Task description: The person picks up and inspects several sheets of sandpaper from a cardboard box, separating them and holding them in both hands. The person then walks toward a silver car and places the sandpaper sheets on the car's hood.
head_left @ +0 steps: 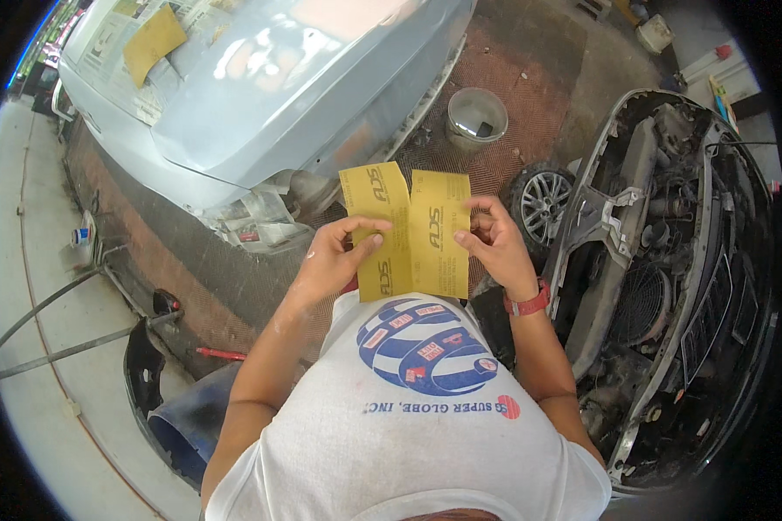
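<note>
In front of my chest I hold a yellow sheet of sandpaper, its printed back facing me. A crease or tear runs down its middle, and the two halves stand apart at the top edge; whether they are still joined lower down I cannot tell. My left hand pinches the left half between thumb and fingers. At the opposite edge, my right hand grips the other half with its thumb on the printed side. A red watch is on my right wrist.
Ahead on the left stands a car body in pale grey, partly masked with newspaper, with another yellow sheet on it. Beyond my hands is a round bucket. A wheel and an exposed car front stand right; a red tool lies left.
</note>
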Available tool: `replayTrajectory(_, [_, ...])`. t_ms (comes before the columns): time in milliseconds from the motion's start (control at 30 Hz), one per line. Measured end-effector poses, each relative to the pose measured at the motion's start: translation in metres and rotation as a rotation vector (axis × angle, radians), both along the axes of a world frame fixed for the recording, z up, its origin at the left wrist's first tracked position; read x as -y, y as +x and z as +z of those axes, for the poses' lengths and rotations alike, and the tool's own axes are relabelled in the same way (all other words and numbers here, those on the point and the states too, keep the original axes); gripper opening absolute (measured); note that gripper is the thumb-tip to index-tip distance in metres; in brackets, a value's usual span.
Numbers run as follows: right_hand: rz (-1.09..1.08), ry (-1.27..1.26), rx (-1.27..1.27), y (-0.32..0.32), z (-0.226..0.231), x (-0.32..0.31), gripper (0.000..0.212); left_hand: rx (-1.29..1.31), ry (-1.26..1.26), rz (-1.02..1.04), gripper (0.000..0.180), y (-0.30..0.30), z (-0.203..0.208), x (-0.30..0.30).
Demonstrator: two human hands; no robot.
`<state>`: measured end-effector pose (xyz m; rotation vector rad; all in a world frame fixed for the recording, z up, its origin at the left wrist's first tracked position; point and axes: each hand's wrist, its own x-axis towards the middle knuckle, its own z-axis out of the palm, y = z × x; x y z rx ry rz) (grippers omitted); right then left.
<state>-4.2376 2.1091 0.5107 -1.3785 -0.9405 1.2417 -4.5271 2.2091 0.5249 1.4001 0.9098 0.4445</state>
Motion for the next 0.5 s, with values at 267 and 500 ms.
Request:
replayTrajectory(267, [-0.311,-0.236,-0.679,-0.020,-0.064,0.019,0.017,0.134,-0.377,0.234,0.036,0.005,-0.016,0.012])
replayTrajectory(500, [-0.382,-0.292,-0.490,-0.020,-0.063,0.049,0.030,0.144,-0.394,0.260,0.049,-0.007,-0.009,0.029])
